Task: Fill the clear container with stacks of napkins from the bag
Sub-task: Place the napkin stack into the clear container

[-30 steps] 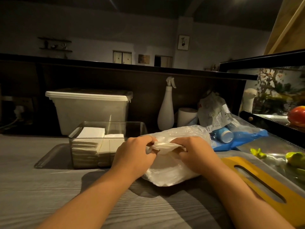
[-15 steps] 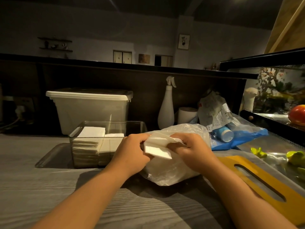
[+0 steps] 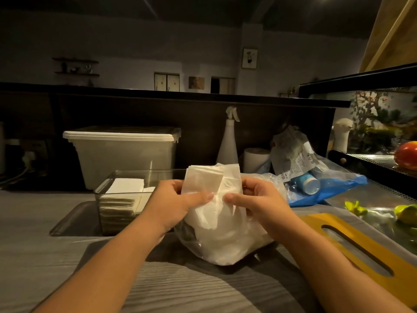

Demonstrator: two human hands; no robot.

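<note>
Napkins [image 3: 204, 180], 1 bundle, stand upright at the mouth of the plastic bag [image 3: 225, 242], front sheets offset from those behind. The bag sits centre-front on the bench [image 3: 45, 256], more white paper showing thru it. 2 hands clamp the bundle: left hand [image 3: 173, 204] w/ thumb across the front and fingers curled behind, right hand [image 3: 259, 202] likewise from the other side, thumb tips nearly meeting.

Clear container [image 3: 158, 171] sits just left of the left hand, on 1 shallow tray [image 3: 74, 220]. 2 napkin stacks are inside it, side by side, the left one taller; its right end is hidden behind hand and bundle.

Behind it: 1 white lidded tub [image 3: 124, 154], 1 spray bottle [image 3: 228, 145], 1 paper roll [image 3: 256, 159]. At right: 1 blue bag [image 3: 327, 190] and 1 yellow slotted board [image 3: 352, 247].
</note>
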